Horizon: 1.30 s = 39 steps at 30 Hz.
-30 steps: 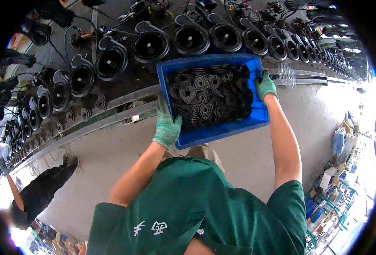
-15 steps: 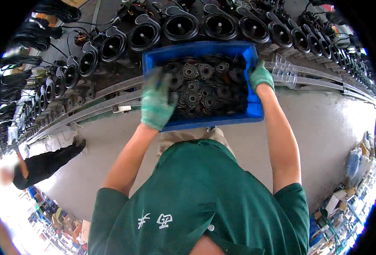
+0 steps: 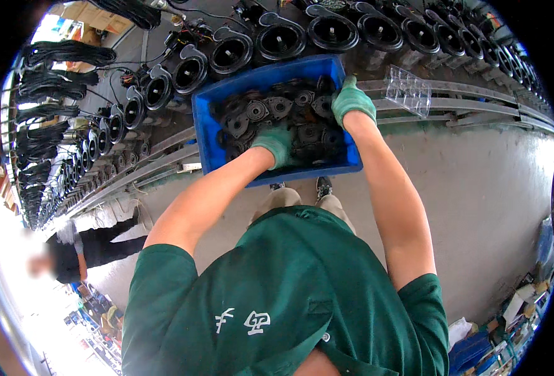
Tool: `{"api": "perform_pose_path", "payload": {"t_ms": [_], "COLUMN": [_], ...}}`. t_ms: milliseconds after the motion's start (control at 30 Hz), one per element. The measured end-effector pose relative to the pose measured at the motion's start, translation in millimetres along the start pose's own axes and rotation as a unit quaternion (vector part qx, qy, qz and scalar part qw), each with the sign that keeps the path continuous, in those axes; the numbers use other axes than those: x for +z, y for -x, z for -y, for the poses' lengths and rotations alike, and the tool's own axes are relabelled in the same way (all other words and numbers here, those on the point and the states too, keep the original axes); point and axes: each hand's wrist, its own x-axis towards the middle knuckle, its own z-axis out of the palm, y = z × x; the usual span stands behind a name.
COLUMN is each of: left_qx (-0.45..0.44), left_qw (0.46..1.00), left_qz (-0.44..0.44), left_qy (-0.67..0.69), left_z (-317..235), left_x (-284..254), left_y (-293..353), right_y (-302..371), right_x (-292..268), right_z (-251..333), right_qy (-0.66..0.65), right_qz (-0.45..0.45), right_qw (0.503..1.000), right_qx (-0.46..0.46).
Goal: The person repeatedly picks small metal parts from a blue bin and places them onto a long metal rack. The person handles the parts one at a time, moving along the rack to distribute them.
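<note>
A blue plastic bin (image 3: 203, 147) full of dark, round, flanged parts (image 3: 256, 111) sits in front of me, tilted slightly. My left hand (image 3: 278, 145), in a green glove, reaches down among the parts; its fingers are blurred and partly hidden, so whether it grips one cannot be seen. At the bin's right wall, my right hand (image 3: 353, 105), also green-gloved, is closed over the rim with the thumb up along the edge.
Beyond the bin runs a long row of black round housings (image 3: 281, 42) with hooked tops. Metal rails (image 3: 465, 105) pass along the line, with a clear plastic divided tray (image 3: 408, 91) on them. Bundled black cables (image 3: 54, 84) hang at left. Another person (image 3: 79, 250) stands farther left.
My left hand has moved from the bin's left side down into the parts. The bin, with my right hand still on its rim, appears shifted left and tilted in view.
</note>
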Motion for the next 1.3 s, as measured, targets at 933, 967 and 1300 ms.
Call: {"api": "perform_pose_path", "payload": {"t_ms": [933,967,1300], "left_qx": [-0.043,-0.043,0.013], "left_qw": [0.998,0.997,0.983], "left_qz": [0.02,-0.007,-0.036], "left_qy": [0.051,0.063,0.182], "left_z": [12,11,29], "left_x": [6,8,48], "left_y": [-7,-3,-17], "right_y": [-1,0,-5], "right_x": [8,8,12], "right_z": [3,3,2], "right_qy": [0.021,0.022,0.03], "right_qz": [-0.03,-0.036,-0.043], "right_qw": [0.999,0.999,0.999], "right_qx": [0.007,0.005,0.014]}}
